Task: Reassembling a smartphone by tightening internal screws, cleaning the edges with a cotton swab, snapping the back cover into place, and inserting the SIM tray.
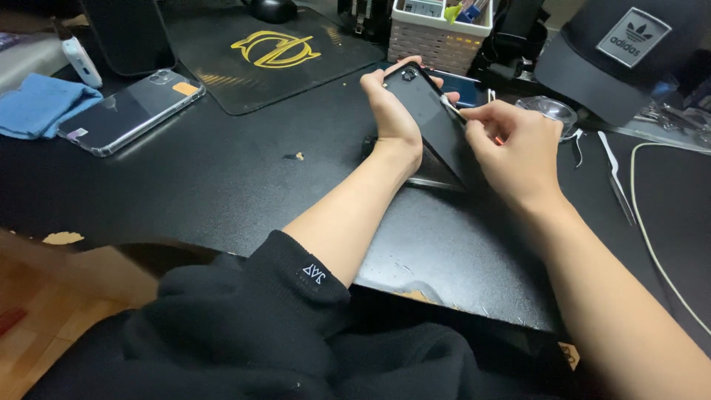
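The left hand (394,111) is closed around a black phone (428,111), thumb on the near edge and fingers curled over the far top corner by the camera lens, holding it tilted up on its lower end above the black desk (222,185). The right hand (511,148) is pinched shut on a thin white tool (449,106) whose tip touches the phone's right edge. Far left on the desk lies a second phone in a clear case (129,111), just right of a folded blue cloth (37,104). A black mat with a yellow emblem (274,52) lies beyond the hands, a white basket (437,33) at the far edge, a dark cap (615,52) far right, and white tweezers (615,174) right of the right hand.
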